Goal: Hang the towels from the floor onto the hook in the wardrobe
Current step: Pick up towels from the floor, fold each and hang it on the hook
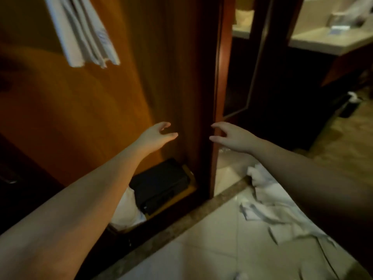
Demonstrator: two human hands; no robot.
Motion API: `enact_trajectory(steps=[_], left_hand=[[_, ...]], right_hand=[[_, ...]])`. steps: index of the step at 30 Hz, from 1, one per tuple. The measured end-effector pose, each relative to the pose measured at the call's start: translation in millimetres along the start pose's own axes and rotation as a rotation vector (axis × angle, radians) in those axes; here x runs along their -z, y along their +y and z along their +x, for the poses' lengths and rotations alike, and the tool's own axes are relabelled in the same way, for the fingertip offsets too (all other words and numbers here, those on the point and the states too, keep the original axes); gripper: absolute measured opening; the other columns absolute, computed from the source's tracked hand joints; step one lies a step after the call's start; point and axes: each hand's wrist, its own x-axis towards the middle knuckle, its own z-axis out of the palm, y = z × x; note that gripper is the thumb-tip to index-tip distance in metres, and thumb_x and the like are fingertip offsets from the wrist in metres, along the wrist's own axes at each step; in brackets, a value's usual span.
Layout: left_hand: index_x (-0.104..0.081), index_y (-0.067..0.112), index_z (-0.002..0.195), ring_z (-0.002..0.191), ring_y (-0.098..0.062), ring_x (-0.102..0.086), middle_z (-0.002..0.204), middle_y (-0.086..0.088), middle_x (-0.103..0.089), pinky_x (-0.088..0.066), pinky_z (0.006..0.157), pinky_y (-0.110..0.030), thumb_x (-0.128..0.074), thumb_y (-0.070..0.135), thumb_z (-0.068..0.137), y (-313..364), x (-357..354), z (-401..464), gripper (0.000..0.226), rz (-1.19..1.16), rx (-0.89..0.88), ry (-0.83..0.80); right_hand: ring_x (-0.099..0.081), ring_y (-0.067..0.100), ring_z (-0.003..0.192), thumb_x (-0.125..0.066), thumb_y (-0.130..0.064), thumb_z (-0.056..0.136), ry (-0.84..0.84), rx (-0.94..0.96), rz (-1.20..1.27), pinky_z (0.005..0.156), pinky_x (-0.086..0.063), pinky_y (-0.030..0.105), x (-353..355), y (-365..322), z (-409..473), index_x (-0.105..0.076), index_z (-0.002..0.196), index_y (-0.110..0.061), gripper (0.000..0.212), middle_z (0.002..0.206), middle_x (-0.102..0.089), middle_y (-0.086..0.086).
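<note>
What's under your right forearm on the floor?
White towels lie crumpled on the pale tiles, running under the right forearm. How far they reach beneath it is hidden by the arm.

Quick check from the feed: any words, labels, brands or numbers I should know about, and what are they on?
No readable text anywhere in this view.
Hanging towel: a faint bluish patch near its lower edge, too blurred to read.
Small object on the counter, upper right: a pale label-like face, too small and blurred to read.
Black box at the wardrobe bottom: no marking visible.
Towels on the floor: plain white, no print visible.
</note>
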Motion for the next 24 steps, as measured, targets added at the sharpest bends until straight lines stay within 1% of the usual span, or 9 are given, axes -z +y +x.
enact_trajectory(steps=[2, 6, 7, 10, 13, 16, 20, 22, 24], left_hand=[[-0.037, 0.034, 0.15, 0.144, -0.02, -0.037, 0.158, 0.003, -0.038, -0.034, 0.11, -0.042, -0.062, 0.049, 0.094, 1.8, -40.5, 9.6, 0.064, 0.015, 0.008, -0.09], [-0.039, 0.025, 0.151, 0.144, -0.02, -0.037, 0.158, 0.0, -0.039, -0.034, 0.109, -0.039, -0.062, 0.05, 0.093, 15.8, -126.5, 34.9, 0.067, 0.044, 0.002, -0.227], [-0.039, 0.024, 0.151, 0.143, -0.02, -0.038, 0.157, 0.0, -0.039, -0.035, 0.107, -0.037, -0.062, 0.052, 0.093, 25.0, -156.6, 46.5, 0.068, 0.067, 0.003, -0.258], [-0.045, 0.025, 0.148, 0.138, -0.02, -0.044, 0.152, 0.001, -0.046, -0.036, 0.096, -0.03, -0.064, 0.051, 0.093, 38.3, -212.9, 65.5, 0.064, 0.056, 0.027, -0.298], [-0.047, 0.027, 0.146, 0.13, -0.014, -0.048, 0.148, 0.002, -0.05, -0.035, 0.093, -0.029, -0.065, 0.047, 0.093, 61.8, -291.6, 94.3, 0.06, 0.028, 0.081, -0.362], [-0.049, 0.026, 0.145, 0.133, -0.018, -0.048, 0.148, 0.0, -0.05, -0.039, 0.098, -0.031, -0.066, 0.047, 0.092, 84.0, -362.9, 116.5, 0.059, 0.012, 0.138, -0.433], [-0.055, 0.023, 0.139, 0.121, -0.016, -0.055, 0.141, -0.003, -0.058, -0.04, 0.091, -0.029, -0.067, 0.046, 0.092, 99.0, -443.9, 144.8, 0.054, 0.033, 0.187, -0.535], [-0.052, 0.024, 0.143, 0.129, -0.017, -0.052, 0.145, -0.003, -0.054, -0.041, 0.098, -0.029, -0.067, 0.047, 0.092, 97.7, -478.8, 158.0, 0.058, 0.042, 0.238, -0.59], [-0.05, 0.024, 0.145, 0.134, -0.019, -0.048, 0.148, -0.003, -0.051, -0.042, 0.107, -0.035, -0.067, 0.045, 0.092, 92.4, -510.8, 170.5, 0.06, 0.057, 0.29, -0.648]], right_hand=[[-0.043, 0.02, 0.141, -0.057, -0.051, 0.098, -0.018, -0.064, 0.008, 0.118, -0.034, 0.039, -8.5, 40.7, -24.6, -0.042, 0.152, -0.018, 0.066, 0.157, -0.042, 0.002], [-0.04, 0.02, 0.143, -0.057, -0.05, 0.098, -0.036, -0.218, 0.01, 0.119, -0.028, 0.036, -28.2, 131.7, -67.9, -0.045, 0.151, -0.019, 0.063, 0.156, -0.044, 0.001], [-0.041, 0.021, 0.142, -0.057, -0.051, 0.098, -0.039, -0.281, 0.047, 0.117, -0.029, 0.033, -31.2, 163.0, -78.6, -0.044, 0.151, -0.018, 0.063, 0.156, -0.044, 0.002], [-0.045, 0.024, 0.137, -0.059, -0.047, 0.099, -0.033, -0.404, 0.149, 0.107, -0.03, 0.027, -47.2, 218.1, -101.6, -0.045, 0.15, -0.016, 0.062, 0.153, -0.047, 0.005], [-0.045, 0.024, 0.138, -0.061, -0.047, 0.098, -0.06, -0.512, 0.227, 0.109, -0.033, 0.031, -51.9, 295.8, -125.3, -0.047, 0.148, -0.017, 0.061, 0.154, -0.046, 0.006], [-0.043, 0.021, 0.139, -0.058, -0.054, 0.097, -0.1, -0.628, 0.299, 0.103, -0.032, 0.028, -56.6, 364.7, -150.1, -0.049, 0.146, -0.023, 0.059, 0.154, -0.045, 0.0], [-0.045, 0.023, 0.137, -0.059, -0.049, 0.098, -0.151, -0.769, 0.328, 0.105, -0.034, 0.03, -70.4, 439.0, -175.9, -0.051, 0.145, -0.019, 0.057, 0.152, -0.048, 0.004], [-0.046, 0.023, 0.137, -0.059, -0.05, 0.098, -0.186, -0.839, 0.356, 0.104, -0.034, 0.029, -81.9, 470.1, -184.4, -0.05, 0.146, -0.02, 0.057, 0.152, -0.049, 0.004], [-0.045, 0.022, 0.138, -0.057, -0.052, 0.098, -0.223, -0.903, 0.374, 0.108, -0.034, 0.032, -95.8, 499.4, -189.0, -0.049, 0.147, -0.02, 0.059, 0.153, -0.048, 0.004]])
